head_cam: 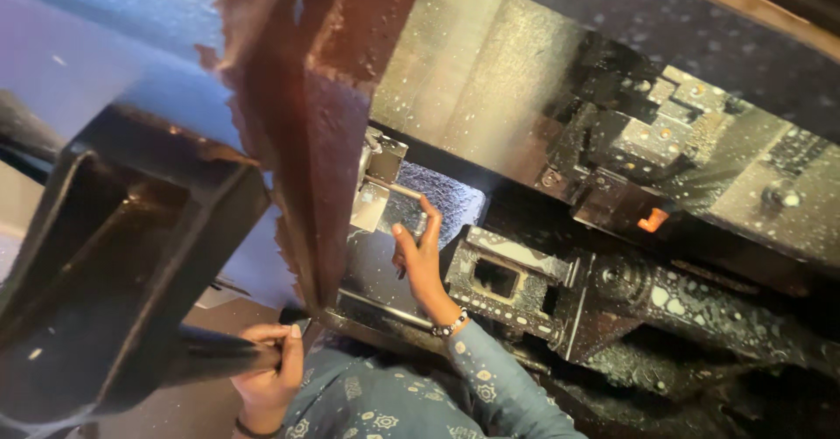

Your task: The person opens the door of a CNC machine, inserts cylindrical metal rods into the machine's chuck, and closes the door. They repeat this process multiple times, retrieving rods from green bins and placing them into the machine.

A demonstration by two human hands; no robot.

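Rusted, rough-painted metal door edge (306, 98); glossy black handle (219, 351); small bright metal workpiece (398, 216) catching light; dark wet machine block (507, 277) glistening with droplets; patterned matt cloth sleeve (499, 386).

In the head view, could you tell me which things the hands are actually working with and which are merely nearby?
In use:
- left hand gripping the black handle
- right hand on the small metal piece

Merely nearby:
- rusty red door edge
- tool block, speckled with chips
- orange clip
- hollow black bracket
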